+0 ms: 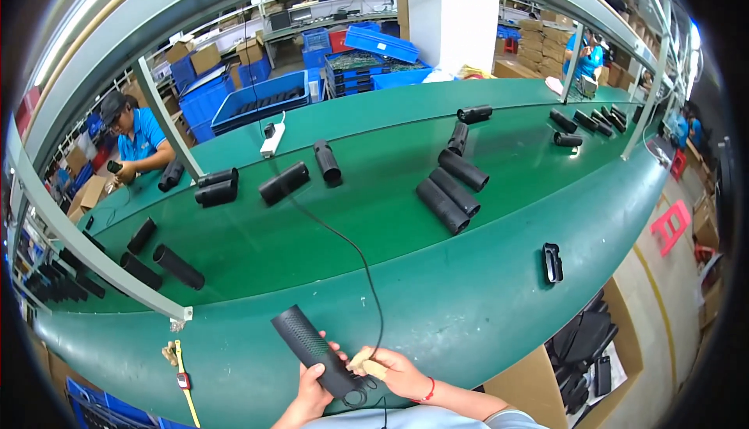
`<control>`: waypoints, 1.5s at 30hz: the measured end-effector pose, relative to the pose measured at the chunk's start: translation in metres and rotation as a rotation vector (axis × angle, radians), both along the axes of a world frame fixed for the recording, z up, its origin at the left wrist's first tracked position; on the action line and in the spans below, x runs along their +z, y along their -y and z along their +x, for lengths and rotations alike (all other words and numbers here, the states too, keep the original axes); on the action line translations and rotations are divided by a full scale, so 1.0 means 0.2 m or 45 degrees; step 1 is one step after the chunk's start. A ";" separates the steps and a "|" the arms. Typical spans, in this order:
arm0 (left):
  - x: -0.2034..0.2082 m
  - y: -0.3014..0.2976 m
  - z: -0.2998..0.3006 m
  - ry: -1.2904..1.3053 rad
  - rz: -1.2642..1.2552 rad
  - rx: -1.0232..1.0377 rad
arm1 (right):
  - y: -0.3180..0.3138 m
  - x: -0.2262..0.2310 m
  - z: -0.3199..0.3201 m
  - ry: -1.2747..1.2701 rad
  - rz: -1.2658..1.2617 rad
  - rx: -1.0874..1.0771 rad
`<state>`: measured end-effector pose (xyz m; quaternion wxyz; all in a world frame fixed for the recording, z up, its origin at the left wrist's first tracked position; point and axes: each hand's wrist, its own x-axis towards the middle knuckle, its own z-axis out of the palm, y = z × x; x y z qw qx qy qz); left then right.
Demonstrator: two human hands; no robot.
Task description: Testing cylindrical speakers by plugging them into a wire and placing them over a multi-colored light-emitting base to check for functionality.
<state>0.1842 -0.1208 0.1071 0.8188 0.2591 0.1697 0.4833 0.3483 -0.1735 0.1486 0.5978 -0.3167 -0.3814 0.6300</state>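
A black tube with a perforated wall lies tilted in my left hand, the thumb over its near side and fingers behind it. My right hand is closed at the tube's lower end, with pale yellow covers on its fingertips and a red string on the wrist. A thin black cable comes down across the bench into these right fingers. Thin black loops hang at the tube's lower end. Exactly what the fingertips press on there is partly hidden.
Several black tubes lie on the green conveyor belt ahead. A yellow-strapped watch rests at left, a black oval frame at right. A carton of black parts stands low right. A co-worker sits across the belt.
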 end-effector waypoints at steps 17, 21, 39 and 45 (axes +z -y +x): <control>0.14 -0.04 0.00 -0.168 0.009 -0.038 | -0.01 0.03 0.04 1.030 0.719 -0.105; 0.19 -0.27 -0.11 -0.302 0.014 -0.051 | 0.03 0.04 0.20 0.872 0.422 -0.551; -0.04 -1.30 -0.27 -1.689 0.670 1.850 | -0.18 -0.25 0.45 0.437 -0.047 -0.128; 0.17 -0.92 0.56 -1.617 1.625 1.349 | -0.15 -0.23 0.45 0.870 0.113 -0.172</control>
